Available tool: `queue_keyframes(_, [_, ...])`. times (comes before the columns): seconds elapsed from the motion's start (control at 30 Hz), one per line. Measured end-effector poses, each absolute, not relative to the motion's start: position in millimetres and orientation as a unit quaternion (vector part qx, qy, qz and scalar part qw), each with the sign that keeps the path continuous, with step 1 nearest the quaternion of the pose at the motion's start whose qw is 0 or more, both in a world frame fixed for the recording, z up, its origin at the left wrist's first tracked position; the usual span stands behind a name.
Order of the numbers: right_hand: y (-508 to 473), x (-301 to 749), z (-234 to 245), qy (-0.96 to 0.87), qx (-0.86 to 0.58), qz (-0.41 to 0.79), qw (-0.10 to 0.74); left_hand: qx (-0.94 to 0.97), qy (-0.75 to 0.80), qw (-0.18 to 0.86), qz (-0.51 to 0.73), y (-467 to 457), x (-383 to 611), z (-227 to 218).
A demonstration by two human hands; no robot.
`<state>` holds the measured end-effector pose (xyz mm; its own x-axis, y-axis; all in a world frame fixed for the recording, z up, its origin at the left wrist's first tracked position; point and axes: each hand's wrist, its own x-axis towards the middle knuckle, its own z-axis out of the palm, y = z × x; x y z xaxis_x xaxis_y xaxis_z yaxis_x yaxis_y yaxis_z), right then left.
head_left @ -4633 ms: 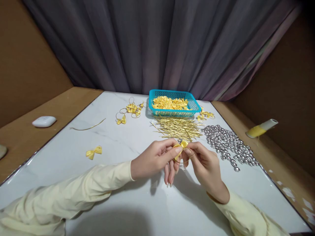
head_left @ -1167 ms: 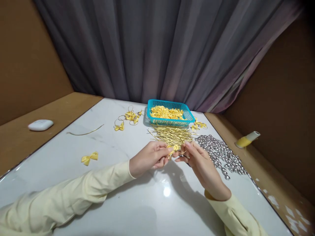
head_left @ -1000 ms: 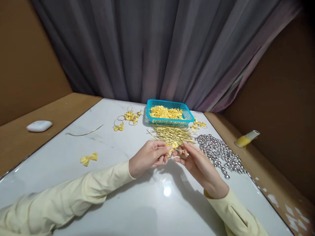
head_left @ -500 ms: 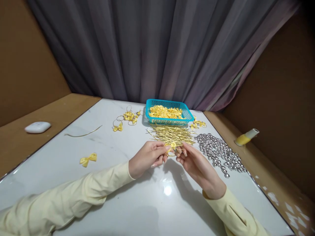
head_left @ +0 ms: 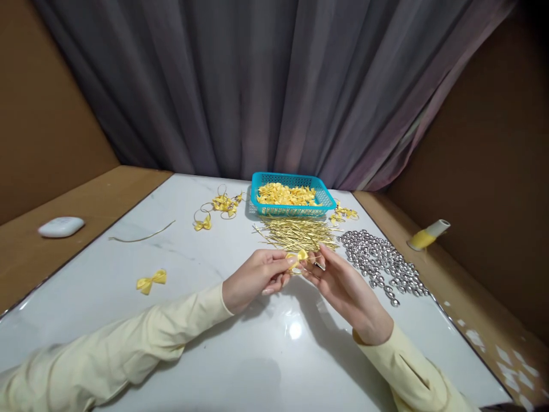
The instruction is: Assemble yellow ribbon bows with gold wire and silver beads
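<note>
The left hand (head_left: 261, 276) pinches a yellow bow (head_left: 302, 256) between thumb and fingers. The right hand (head_left: 345, 289) has its fingers curled beside the bow, where a thin string (head_left: 315, 258) reaches them; I cannot tell whether they grip it. Well left of the left fingers lies a loose bow (head_left: 151, 281). Right of the right fingers spread silver beads (head_left: 381, 260). Just beyond both hands' fingertips lie gold cords (head_left: 298, 233), then a blue basket (head_left: 295, 210) of bows, then a curtain (head_left: 240, 86).
</note>
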<state>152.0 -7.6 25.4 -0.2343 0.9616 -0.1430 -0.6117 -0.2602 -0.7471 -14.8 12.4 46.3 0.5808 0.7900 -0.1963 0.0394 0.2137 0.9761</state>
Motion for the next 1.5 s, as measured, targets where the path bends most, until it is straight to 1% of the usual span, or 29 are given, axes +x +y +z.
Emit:
queue_keyframes(0.13, [-8.2,153.5,24.8,-0.303,-0.315,0.725,0.532,0.546,0.365,0.705,0.268,14.1,-14.0,47.3])
queue_keyframes(0.4, [-10.2,153.1,26.2,-0.331,-0.32,0.696,0.551,0.526,0.355,0.73,0.254,16.4,-13.1,47.6])
queue_keyframes(0.83, [-10.7,151.9,30.7,-0.345,-0.329,0.686,0.549,0.555,0.357,0.708,0.251,14.0,-12.3,49.6])
queue_keyframes(1.03, [-10.3,151.2,31.4,-0.361,-0.321,0.695,0.533,0.547,0.37,0.712,0.24,14.5,-12.1,46.8])
queue_keyframes(1.17, [-10.8,153.1,29.3,-0.341,-0.337,0.687,0.545,0.539,0.361,0.715,0.261,15.4,-12.9,43.6])
queue_keyframes(1.5, [-10.1,153.0,24.1,-0.31,-0.303,0.739,0.516,0.569,0.379,0.675,0.278,13.9,-12.7,47.7])
